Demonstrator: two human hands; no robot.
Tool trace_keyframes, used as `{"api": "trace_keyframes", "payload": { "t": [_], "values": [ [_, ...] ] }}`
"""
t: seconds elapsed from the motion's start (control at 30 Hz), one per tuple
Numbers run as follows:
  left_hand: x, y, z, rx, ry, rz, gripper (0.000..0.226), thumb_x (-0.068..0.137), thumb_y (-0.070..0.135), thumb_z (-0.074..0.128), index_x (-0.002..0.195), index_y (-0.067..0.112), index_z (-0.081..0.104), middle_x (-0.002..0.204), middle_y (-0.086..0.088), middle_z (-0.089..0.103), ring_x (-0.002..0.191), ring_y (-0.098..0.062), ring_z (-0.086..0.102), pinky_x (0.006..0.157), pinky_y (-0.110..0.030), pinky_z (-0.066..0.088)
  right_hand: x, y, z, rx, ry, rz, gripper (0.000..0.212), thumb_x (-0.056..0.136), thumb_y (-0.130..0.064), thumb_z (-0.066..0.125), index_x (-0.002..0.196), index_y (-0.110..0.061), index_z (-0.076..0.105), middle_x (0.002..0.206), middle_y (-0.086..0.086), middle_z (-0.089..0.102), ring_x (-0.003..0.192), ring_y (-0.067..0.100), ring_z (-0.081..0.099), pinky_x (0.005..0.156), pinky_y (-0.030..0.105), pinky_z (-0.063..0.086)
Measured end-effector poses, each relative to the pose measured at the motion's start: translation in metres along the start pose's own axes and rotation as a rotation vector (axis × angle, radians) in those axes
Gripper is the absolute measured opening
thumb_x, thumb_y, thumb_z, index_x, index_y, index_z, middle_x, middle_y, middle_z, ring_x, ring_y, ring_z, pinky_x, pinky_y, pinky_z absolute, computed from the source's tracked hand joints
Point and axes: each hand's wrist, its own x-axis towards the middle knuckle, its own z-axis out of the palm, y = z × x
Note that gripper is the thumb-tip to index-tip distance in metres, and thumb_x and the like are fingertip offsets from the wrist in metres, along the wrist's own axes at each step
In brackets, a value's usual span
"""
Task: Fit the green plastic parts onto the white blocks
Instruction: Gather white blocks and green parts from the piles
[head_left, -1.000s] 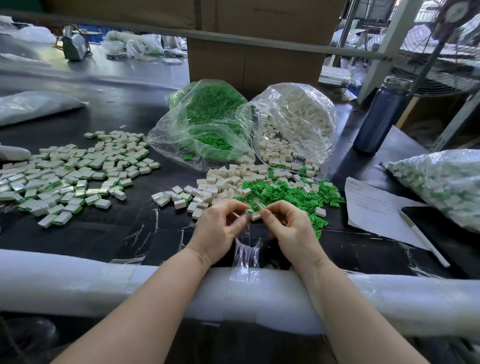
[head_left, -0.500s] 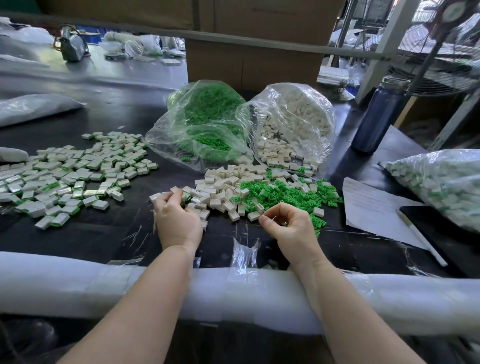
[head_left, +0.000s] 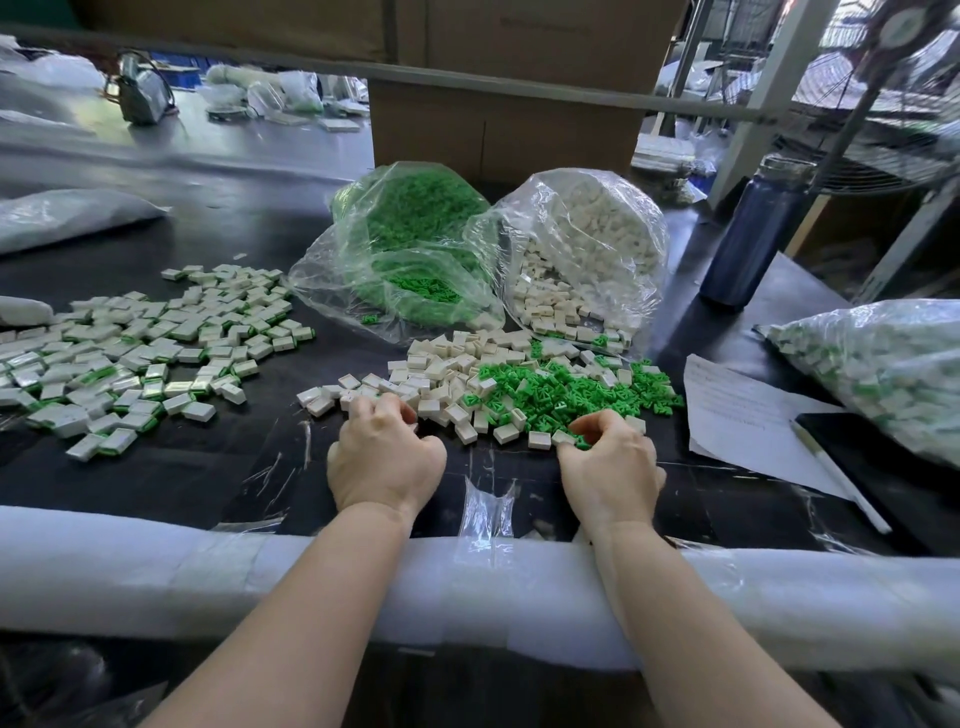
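**Both hands curled at the parts piles, grips hard to read**

Left hand (head_left: 385, 453) is knuckles-up, fingers curled down at the near edge of the white blocks (head_left: 451, 375); fingertips are hidden under the hand, so I cannot tell whether it holds a block. Right hand (head_left: 609, 461) has its fingers curled, tips in the near edge of the green parts (head_left: 563, 391), apparently pinching a green piece, though it is mostly covered. One white block lies just left of those fingertips.

Beyond the hands: green bag (head_left: 410, 249) and white bag (head_left: 582, 249), contents blurred through plastic. Far left of the left hand, the finished pile (head_left: 140, 348), cut off by the frame edge. Right of the right hand: paper (head_left: 737, 415), pen (head_left: 836, 473), another bag (head_left: 883, 364) cut off. Foam rail (head_left: 156, 571) crosses under both forearms and hides the near table edge.
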Motion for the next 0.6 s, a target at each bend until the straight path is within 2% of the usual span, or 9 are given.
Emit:
{"api": "trace_keyframes", "payload": {
  "t": [0.1,0.2,0.33,0.43,0.5,0.6],
  "values": [
    [-0.0016,-0.0002,0.0023,-0.031,-0.005,0.078,0.025,0.077,0.014,0.053,0.102,0.017,0.056,0.111,-0.004,0.048,0.091,-0.023,0.049,0.077,-0.031,0.039,0.0003,-0.0006,0.0015,-0.070,-0.032,0.014,0.016,0.084,-0.026,0.058,0.100,-0.028,0.060,0.108,-0.001,0.058,0.111,0.022,0.045,0.091,0.036,0.030],
    [-0.0046,0.0010,0.0048,-0.086,-0.006,0.236,0.026,0.079,0.010,0.054,0.104,0.014,0.059,0.109,-0.002,0.050,0.092,-0.021,0.052,0.072,-0.026,0.038,0.0006,0.0005,0.0013,-0.086,-0.036,-0.005,0.017,0.085,-0.024,0.058,0.101,-0.027,0.061,0.111,0.000,0.058,0.109,0.022,0.048,0.091,0.035,0.031],
    [-0.0075,0.0042,0.0049,-0.183,-0.047,0.437,0.019,0.083,0.010,0.059,0.102,0.012,0.063,0.103,-0.001,0.050,0.084,-0.019,0.056,0.078,-0.026,0.048,0.0008,0.0009,0.0003,-0.036,-0.042,-0.043,0.018,0.086,-0.017,0.061,0.102,-0.024,0.062,0.109,-0.001,0.061,0.103,0.021,0.055,0.090,0.031,0.033],
    [-0.0079,0.0043,0.0060,-0.264,-0.110,0.522,0.018,0.087,0.008,0.059,0.103,0.010,0.066,0.100,0.003,0.046,0.086,-0.016,0.058,0.085,-0.025,0.051,0.0001,0.0005,-0.0005,0.037,-0.046,-0.068,0.017,0.085,-0.013,0.062,0.100,-0.021,0.063,0.104,-0.001,0.064,0.094,0.019,0.056,0.093,0.033,0.040],
    [-0.0079,0.0040,0.0071,-0.297,-0.131,0.548,0.019,0.088,0.007,0.058,0.104,0.010,0.068,0.099,0.006,0.045,0.089,-0.012,0.056,0.087,-0.015,0.047,-0.0004,0.0001,-0.0004,0.042,-0.029,-0.066,0.019,0.083,-0.012,0.062,0.100,-0.022,0.063,0.103,-0.002,0.062,0.095,0.018,0.054,0.093,0.033,0.038],
    [-0.0078,0.0035,0.0072,-0.317,-0.131,0.552,0.020,0.088,0.006,0.058,0.103,0.010,0.070,0.098,0.010,0.044,0.088,-0.005,0.050,0.084,0.002,0.037,-0.0007,-0.0011,-0.0001,-0.045,0.000,-0.003,0.028,0.077,-0.011,0.058,0.100,-0.026,0.061,0.104,-0.003,0.056,0.107,0.020,0.045,0.087,0.033,0.027]
  ]
}}
